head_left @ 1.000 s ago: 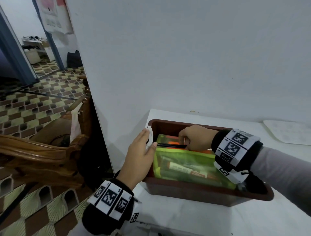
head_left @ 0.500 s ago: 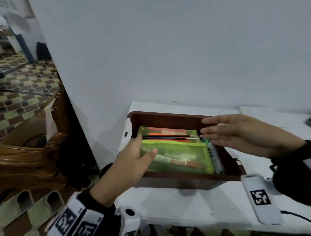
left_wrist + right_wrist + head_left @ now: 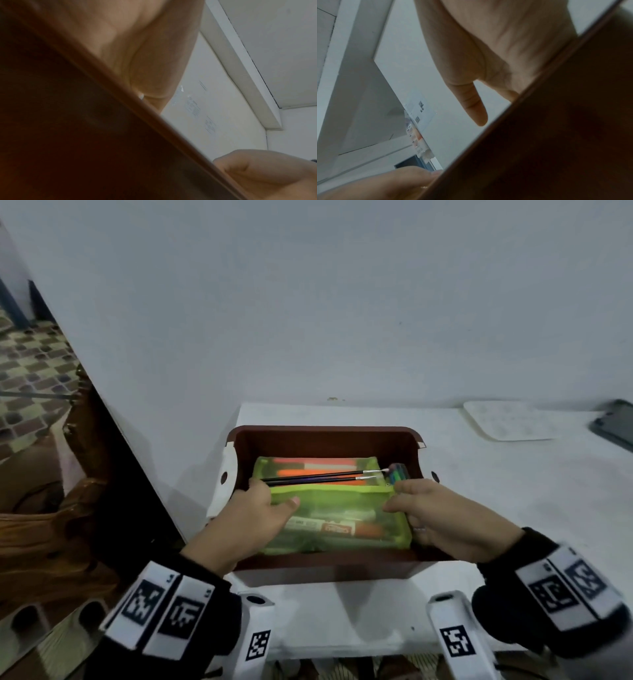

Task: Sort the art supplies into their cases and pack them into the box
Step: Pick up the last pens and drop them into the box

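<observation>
The head view shows a brown box [image 3: 325,440] on a white worktop [image 3: 513,491] against the wall. Inside it lies a green mesh case [image 3: 342,518] with markers visible through the mesh. Two black paintbrushes [image 3: 318,478] rest across a second green case [image 3: 368,465] behind it. The left hand [image 3: 250,518] grips the front case's left end, thumb on top. The right hand [image 3: 445,518] grips its right end, fingers curled at the upper corner. The wrist views hide the cases. The left wrist view shows only the box wall [image 3: 85,135], the palm and papers on the wall; the right wrist view shows the box wall [image 3: 556,135], the thumb and a wall poster [image 3: 418,121].
</observation>
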